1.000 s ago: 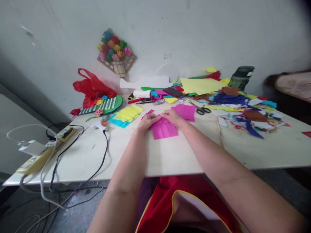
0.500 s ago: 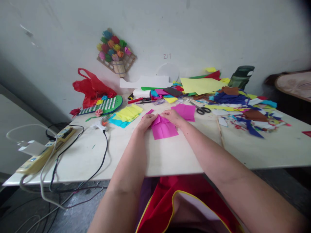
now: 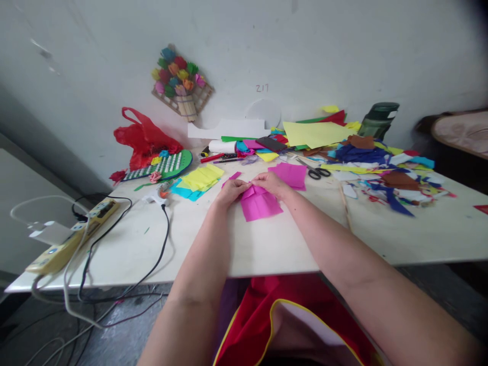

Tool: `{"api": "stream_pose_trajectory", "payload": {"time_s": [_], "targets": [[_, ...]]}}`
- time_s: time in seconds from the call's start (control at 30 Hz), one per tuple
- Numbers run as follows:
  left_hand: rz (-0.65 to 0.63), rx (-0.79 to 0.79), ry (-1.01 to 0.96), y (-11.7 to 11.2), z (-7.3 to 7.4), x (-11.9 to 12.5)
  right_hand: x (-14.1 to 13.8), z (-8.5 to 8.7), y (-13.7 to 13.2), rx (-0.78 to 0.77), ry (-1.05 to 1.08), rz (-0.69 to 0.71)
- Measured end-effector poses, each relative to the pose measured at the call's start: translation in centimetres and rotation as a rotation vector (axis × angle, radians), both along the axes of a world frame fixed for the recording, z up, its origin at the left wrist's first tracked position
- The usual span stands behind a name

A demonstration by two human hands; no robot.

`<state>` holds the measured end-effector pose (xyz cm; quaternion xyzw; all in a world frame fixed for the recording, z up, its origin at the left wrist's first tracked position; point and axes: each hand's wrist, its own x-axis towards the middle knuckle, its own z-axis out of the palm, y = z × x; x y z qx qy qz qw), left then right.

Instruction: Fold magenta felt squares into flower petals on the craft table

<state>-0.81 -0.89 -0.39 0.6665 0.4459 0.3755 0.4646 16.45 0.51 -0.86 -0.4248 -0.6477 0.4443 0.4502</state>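
A square of magenta crepe paper (image 3: 261, 206) hangs creased between my two hands, just over the white table. My left hand (image 3: 233, 191) pinches its upper left edge, fingers closed. The fingers of my right hand (image 3: 270, 184) are closed on the same top edge, so the two sets of fingertips nearly meet. Behind my right hand lies a magenta paper stack (image 3: 292, 176). A narrow magenta strip (image 3: 232, 178) rests just beyond my left hand. Yellow paper squares (image 3: 203, 177) on blue ones (image 3: 186, 191) are off to the left.
Scissors (image 3: 319, 174) and a heap of coloured scraps (image 3: 396, 178) occupy the right. A glue gun (image 3: 158, 195) with its black cord lies left, near a power strip (image 3: 72, 236). Behind are a red plastic bag (image 3: 143, 137) and a green bottle (image 3: 379, 120).
The paper's lower part has shifted slightly right, and its top edge looks more gathered between my fingers. Both hands remain almost where they were.
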Motion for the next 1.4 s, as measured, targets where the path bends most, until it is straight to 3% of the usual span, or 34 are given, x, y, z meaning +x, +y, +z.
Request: {"api": "stream_pose_trajectory", "payload": {"time_s": [0.2,0.47,0.9,1.4], "targets": [[-0.008,0.000,-0.022,0.3,-0.2,-0.1,0.0,0.4,-0.3,-0.010,0.029,0.027],[-0.009,-0.135,-0.198,0.1,-0.2,-0.2,0.0,0.6,-0.5,-0.005,0.046,0.020],[-0.037,-0.036,-0.219,0.1,-0.2,0.0,0.0,0.1,0.2,0.021,0.003,-0.122],[-0.137,-0.052,-0.264,-0.3,0.1,-0.1,0.1,-0.3,0.6,-0.055,0.121,-0.110]]}}
